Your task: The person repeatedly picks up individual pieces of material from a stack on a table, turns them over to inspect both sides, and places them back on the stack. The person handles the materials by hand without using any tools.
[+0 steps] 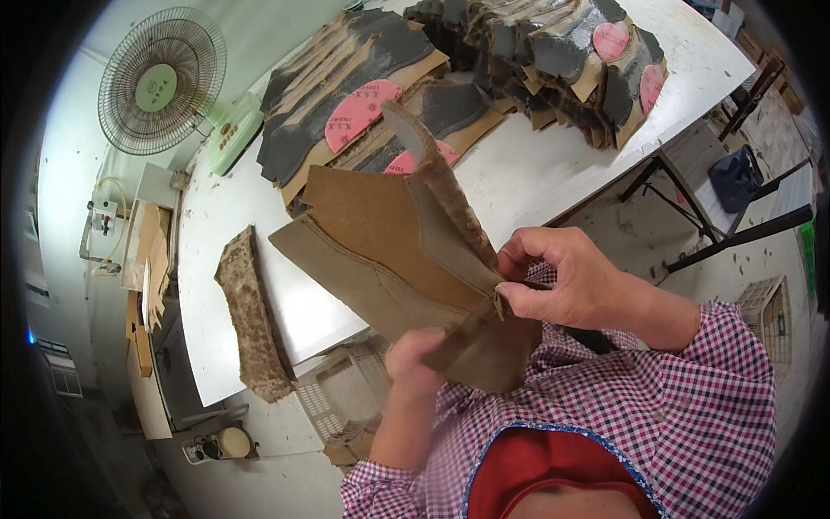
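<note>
I hold a boot upper (363, 251) of brown and olive-tan suede-like material, with a furry lining showing along its right edge. It is tilted in front of my chest, above the near edge of the table. My right hand (558, 272) pinches the upper's right edge near a seam, thumb against fingers. Slightly blurred, my left hand (413, 355) grips its lower left side, with the fingers mostly hidden behind the material. A loose brown fur piece (255, 320) lies at the left side of the table, its lower end past the edge.
Stacked dark and tan pieces (328, 104) with pink patches lie across the white table (212, 346); another stack (562, 69) sits at the back right. A fan (160, 82) stands far left. Below are a plastic crate (346, 389), a metal frame (735, 238) and a dark bag (735, 177).
</note>
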### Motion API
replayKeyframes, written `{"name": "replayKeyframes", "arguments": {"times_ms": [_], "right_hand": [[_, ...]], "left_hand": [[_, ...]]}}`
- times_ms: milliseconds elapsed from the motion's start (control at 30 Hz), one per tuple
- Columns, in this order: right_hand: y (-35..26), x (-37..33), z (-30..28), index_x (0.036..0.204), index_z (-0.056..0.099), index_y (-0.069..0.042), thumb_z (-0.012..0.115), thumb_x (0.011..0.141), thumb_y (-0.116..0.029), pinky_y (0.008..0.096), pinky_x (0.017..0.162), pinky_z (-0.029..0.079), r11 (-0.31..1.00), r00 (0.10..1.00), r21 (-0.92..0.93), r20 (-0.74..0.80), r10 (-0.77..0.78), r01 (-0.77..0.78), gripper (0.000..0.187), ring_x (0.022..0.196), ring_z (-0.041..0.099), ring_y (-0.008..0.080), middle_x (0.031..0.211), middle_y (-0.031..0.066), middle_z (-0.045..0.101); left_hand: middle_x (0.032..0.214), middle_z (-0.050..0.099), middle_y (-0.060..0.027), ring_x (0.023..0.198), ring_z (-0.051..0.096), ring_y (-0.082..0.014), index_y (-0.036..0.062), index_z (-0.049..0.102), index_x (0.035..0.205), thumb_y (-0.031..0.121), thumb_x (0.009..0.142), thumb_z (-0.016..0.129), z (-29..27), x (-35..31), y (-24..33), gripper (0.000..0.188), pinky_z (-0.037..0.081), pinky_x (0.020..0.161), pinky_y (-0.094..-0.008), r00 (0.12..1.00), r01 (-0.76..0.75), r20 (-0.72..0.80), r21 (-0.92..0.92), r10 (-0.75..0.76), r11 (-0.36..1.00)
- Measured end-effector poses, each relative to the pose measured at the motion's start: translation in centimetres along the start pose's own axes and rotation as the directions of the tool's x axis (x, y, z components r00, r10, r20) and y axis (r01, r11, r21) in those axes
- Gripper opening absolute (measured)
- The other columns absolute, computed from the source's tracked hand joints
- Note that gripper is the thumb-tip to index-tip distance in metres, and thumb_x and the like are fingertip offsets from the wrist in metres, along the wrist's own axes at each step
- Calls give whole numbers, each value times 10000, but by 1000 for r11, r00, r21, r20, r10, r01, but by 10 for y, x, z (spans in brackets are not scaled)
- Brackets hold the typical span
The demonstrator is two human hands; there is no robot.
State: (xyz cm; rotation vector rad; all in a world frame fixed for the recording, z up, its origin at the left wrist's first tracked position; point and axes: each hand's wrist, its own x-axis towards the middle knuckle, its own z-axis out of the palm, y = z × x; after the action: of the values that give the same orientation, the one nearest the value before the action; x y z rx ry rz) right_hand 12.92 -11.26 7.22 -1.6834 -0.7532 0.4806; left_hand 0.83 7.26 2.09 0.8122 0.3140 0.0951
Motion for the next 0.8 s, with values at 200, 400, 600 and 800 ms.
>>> {"name": "replayKeyframes", "arguments": {"times_ms": [200, 400, 600, 800], "right_hand": [[0, -7, 11, 903, 579, 26, 646, 843, -83, 281, 620, 492, 996, 991, -65, -107, -74, 68, 141, 657, 587, 136, 752, 97, 626], [10, -9, 13, 962, 523, 0, 594, 876, -48, 323, 585, 471, 967, 975, -172, -93, -204, 186, 122, 618, 575, 216, 732, 117, 581], [20, -3, 9, 980, 486, -11, 561, 897, -30, 348, 574, 448, 920, 941, -228, -41, -335, 318, 113, 621, 566, 273, 746, 132, 559], [20, 1, 8, 956, 482, -11, 541, 909, -17, 336, 600, 431, 944, 960, -192, -38, -279, 267, 76, 637, 532, 268, 749, 139, 533]], "left_hand": [[1301, 534, -196, 1187, 533, -341, -79, 423, 1325, 121, 730, 495, -1, 1, -6, 631, 400, 1052, -427, 998, -56, 39, 82, 53, 995], [1236, 572, -177, 1133, 569, -307, -73, 468, 1293, 146, 782, 508, -2, 4, -4, 557, 443, 1001, -409, 991, -133, -20, 101, 136, 986], [1179, 598, -141, 1063, 583, -229, -60, 480, 1269, 159, 883, 537, 1, 7, 0, 448, 479, 905, -355, 958, -286, 77, 159, 277, 945], [1127, 616, -84, 977, 575, -143, -32, 517, 1216, 0, 856, 657, 9, 4, 5, 387, 480, 829, -282, 961, -254, 15, 444, 277, 859]]}}
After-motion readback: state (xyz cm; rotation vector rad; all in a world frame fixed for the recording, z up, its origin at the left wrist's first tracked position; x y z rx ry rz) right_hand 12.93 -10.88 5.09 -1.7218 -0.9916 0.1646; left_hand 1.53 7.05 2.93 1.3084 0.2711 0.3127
